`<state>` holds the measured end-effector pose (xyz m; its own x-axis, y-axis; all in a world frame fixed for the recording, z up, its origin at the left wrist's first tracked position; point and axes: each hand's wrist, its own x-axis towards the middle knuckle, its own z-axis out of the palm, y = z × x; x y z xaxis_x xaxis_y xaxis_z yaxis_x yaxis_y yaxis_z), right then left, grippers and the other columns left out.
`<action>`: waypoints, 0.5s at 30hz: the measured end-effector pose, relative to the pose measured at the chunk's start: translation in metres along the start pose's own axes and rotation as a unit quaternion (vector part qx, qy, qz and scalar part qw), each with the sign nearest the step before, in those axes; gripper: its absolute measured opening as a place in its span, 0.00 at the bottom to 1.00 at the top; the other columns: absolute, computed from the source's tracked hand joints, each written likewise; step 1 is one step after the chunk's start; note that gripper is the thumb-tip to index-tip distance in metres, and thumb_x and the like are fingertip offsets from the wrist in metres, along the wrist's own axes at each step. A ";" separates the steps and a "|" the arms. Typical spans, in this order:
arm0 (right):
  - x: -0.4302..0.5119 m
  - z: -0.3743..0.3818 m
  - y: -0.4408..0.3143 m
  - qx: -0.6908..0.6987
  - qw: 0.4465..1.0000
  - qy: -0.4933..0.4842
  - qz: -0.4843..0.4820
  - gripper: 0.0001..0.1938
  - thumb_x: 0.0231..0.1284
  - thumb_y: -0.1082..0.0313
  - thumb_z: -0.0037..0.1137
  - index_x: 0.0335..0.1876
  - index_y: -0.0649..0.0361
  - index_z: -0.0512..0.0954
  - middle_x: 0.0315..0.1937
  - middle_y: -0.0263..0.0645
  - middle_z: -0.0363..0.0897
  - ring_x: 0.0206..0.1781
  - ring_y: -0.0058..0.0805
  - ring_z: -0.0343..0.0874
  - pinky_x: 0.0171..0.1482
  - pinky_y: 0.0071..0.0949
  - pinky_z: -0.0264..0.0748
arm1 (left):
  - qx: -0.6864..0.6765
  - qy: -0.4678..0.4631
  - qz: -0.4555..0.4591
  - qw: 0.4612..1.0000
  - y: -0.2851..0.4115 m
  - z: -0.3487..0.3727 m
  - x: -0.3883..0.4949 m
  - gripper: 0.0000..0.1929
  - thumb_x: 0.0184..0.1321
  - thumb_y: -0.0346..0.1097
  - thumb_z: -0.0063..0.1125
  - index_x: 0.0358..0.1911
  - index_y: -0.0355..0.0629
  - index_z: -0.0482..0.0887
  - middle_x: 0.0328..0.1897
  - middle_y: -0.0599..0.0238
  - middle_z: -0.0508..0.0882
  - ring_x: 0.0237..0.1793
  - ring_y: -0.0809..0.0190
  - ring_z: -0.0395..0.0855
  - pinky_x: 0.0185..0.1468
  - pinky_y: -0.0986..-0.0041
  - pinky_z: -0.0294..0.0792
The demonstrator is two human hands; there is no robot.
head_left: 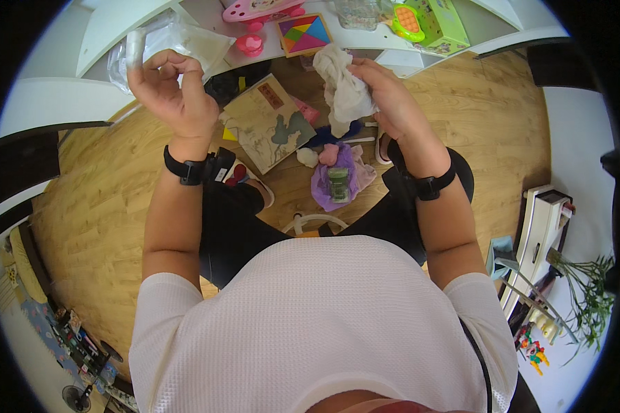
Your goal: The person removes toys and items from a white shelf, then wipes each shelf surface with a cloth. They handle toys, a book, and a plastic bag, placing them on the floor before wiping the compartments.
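Note:
My right hand (pixel 390 95) is closed on a crumpled white cloth (pixel 343 93), held up in front of the shelf. My left hand (pixel 175 88) is raised at the upper left, its fingers curled; a whitish cylindrical thing (pixel 135 47) stands up at its index finger, and whether it is held or worn is unclear. Behind that hand lies a clear plastic bag (pixel 186 38) on the shelf. Below and between my hands, a large illustrated book (pixel 268 124) lies on the floor. Beside it sit a purple bag (pixel 323 186), a green packet (pixel 339 185) and a pink soft item (pixel 329 154).
The white shelf (pixel 356 46) holds a tangram puzzle (pixel 305 34), a pink toy (pixel 263 10), a small pink item (pixel 250 45), a clear container (pixel 359 14), a green pop-it toy (pixel 408 23) and a green box (pixel 444 26). A white cabinet (pixel 529 242) and a plant (pixel 589 289) are at right.

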<state>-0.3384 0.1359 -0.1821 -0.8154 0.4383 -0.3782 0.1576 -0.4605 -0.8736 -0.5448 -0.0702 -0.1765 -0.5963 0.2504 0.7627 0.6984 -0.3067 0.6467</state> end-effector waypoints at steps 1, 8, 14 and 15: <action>-0.003 0.001 0.002 -0.001 1.000 0.020 -0.005 0.18 0.73 0.61 0.51 0.61 0.64 0.76 0.51 0.37 0.83 0.51 0.27 0.82 0.54 0.27 0.78 | 0.008 -0.007 0.031 0.999 -0.004 -0.002 0.001 0.37 0.60 0.16 0.52 0.73 0.40 0.52 0.45 0.56 0.78 0.35 0.65 0.75 0.41 0.75 0.72; 0.008 -0.005 0.005 -0.034 0.996 0.008 -0.088 0.19 0.71 0.60 0.53 0.59 0.67 0.77 0.51 0.39 0.82 0.57 0.28 0.77 0.61 0.28 0.71 | 0.075 -0.032 0.022 0.996 0.016 -0.043 -0.021 0.30 0.64 0.18 0.55 0.68 0.40 0.60 0.41 0.62 0.78 0.39 0.64 0.75 0.46 0.72 0.72; 0.020 0.017 0.015 -0.030 0.995 -0.011 -0.092 0.19 0.72 0.59 0.52 0.58 0.66 0.78 0.49 0.39 0.83 0.48 0.30 0.82 0.52 0.28 0.77 | 0.085 -0.048 -0.094 0.991 0.075 -0.108 0.001 0.32 0.64 0.18 0.52 0.73 0.39 0.63 0.42 0.65 0.79 0.39 0.70 0.76 0.41 0.78 0.72; 0.017 0.024 0.014 -0.017 0.997 -0.031 -0.069 0.18 0.73 0.60 0.51 0.58 0.65 0.78 0.47 0.39 0.84 0.46 0.30 0.84 0.50 0.28 0.79 | 0.092 -0.026 -0.084 0.992 0.084 -0.118 0.013 0.32 0.63 0.19 0.53 0.73 0.38 0.63 0.43 0.65 0.79 0.39 0.70 0.77 0.40 0.78 0.72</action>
<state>-0.3639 0.1179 -0.1938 -0.8634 0.4469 -0.2344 0.0589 -0.3720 -0.9264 -0.5406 -0.2014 -0.1137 -0.6923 0.3329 0.6403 0.6543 -0.0846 0.7514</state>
